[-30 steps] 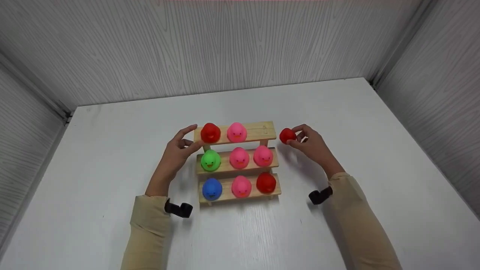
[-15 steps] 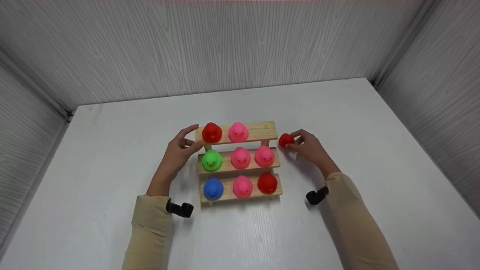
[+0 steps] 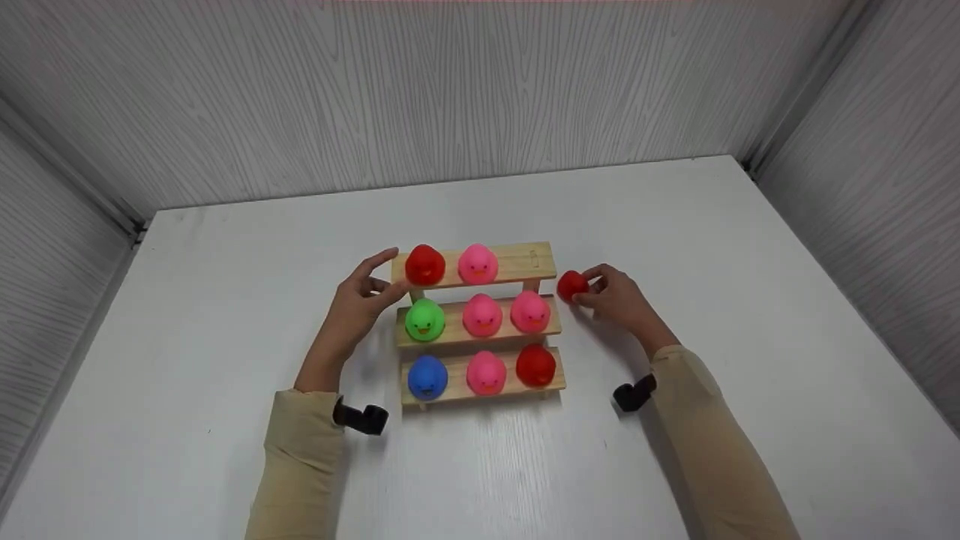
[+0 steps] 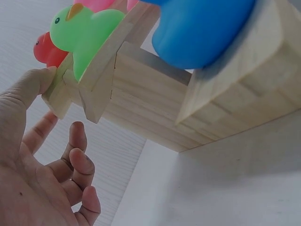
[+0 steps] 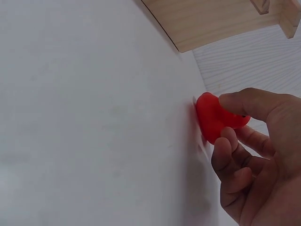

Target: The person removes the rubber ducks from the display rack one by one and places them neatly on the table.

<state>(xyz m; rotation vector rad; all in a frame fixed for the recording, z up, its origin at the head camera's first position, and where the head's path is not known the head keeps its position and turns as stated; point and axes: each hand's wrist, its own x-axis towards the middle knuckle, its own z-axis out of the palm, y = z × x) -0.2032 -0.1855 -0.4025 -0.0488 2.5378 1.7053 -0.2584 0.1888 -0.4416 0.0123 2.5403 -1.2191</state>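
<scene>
A three-tier wooden rack [image 3: 506, 264] carries rubber ducks in rows. On its top tier sit a red duck [image 3: 425, 265] and a pink duck [image 3: 478, 264]. The middle tier bears a green duck [image 3: 425, 320] and two pink ones; a blue duck [image 3: 427, 377], a pink one and a red one [image 3: 536, 366] stand on the lowest. My left hand [image 3: 356, 304] pinches the left end of the top tier between thumb and forefinger, the other fingers loosely bent. Right of the rack, my right hand [image 3: 619, 301] pinches another red duck [image 5: 214, 117], low at the tabletop and tipped in the wrist view.
The rack stands on a white table [image 3: 480, 465] with pale wood-grain panels [image 3: 465, 90] behind and at both sides. Black wrist cameras [image 3: 364, 419] jut inward from both sleeves.
My right hand has come slightly nearer me and lower with the red duck, beside the rack's right end. The left hand keeps its grip; the whole view has shifted slightly.
</scene>
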